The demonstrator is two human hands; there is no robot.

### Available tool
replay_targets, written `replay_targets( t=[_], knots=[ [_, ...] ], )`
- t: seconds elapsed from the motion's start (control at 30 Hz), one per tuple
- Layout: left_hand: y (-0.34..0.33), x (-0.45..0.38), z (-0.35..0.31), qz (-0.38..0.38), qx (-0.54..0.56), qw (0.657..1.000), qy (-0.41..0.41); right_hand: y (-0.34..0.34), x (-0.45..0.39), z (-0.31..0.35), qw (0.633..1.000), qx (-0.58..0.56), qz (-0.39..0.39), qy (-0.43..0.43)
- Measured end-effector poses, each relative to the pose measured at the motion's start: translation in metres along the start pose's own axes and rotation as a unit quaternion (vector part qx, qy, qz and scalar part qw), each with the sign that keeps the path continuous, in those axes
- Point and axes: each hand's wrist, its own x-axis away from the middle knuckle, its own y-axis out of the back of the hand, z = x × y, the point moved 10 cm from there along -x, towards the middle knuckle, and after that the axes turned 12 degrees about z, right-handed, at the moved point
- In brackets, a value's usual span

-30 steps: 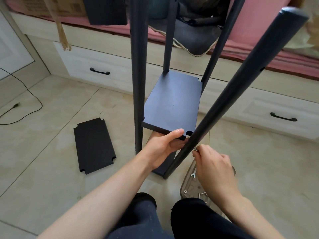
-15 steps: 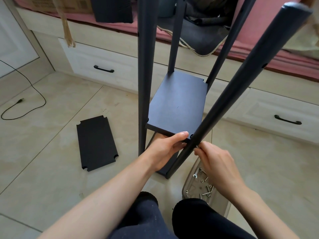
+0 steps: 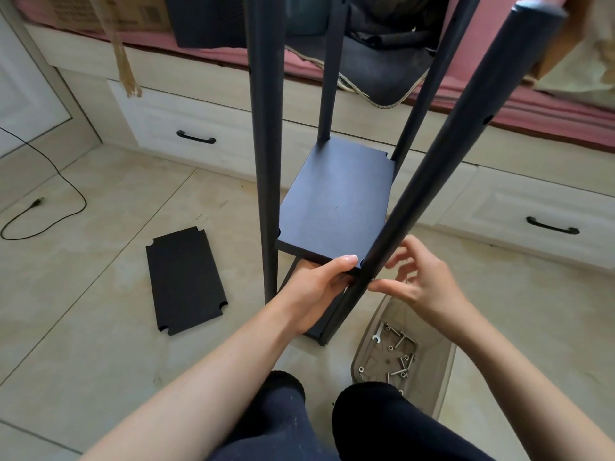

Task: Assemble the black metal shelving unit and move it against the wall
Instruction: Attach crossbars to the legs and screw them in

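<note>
Well off to the left of my left grip, a spare shelf panel lies flat on the floor, parked out of the way, I judge, until its level comes up. Just beyond that grip stands the near-left post, upright, taking the panel's left corner. My left hand is clamped on the near edge of the shelf panel, thumb on top and fingers underneath, to hold it level at the height where its notch meets the near-right post, which leans between my two hands. My right hand has its fingers spread, the fingertips touching the post's outer side at the joint; I think I am working a bolt there, though any bolt is too small to make out. Below my right grip sits the tray of bolts and a small spanner, kept within easy reach. The unit stands unfinished, in front of the drawers, not yet moved to the wall.
</note>
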Motion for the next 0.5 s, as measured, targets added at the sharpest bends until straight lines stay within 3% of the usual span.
replay_targets(
  t=[0.17,0.3,0.4,0.5],
  knots=[
    [0.001,0.002,-0.001,0.002,0.001,1.0,0.01,-0.02,-0.014,0.002,0.965,-0.224,0.138,0.015],
    [0.006,0.009,-0.003,-0.024,-0.028,0.999,0.036,-0.027,-0.021,0.014,0.96,-0.218,0.17,0.049],
    [0.017,0.026,-0.006,-0.074,-0.157,0.979,0.111,-0.028,-0.023,0.011,0.957,-0.233,0.166,0.046],
    [0.033,0.05,-0.036,-0.185,-0.365,0.907,0.098,-0.028,-0.024,0.01,0.956,-0.239,0.163,0.045]
  ],
)
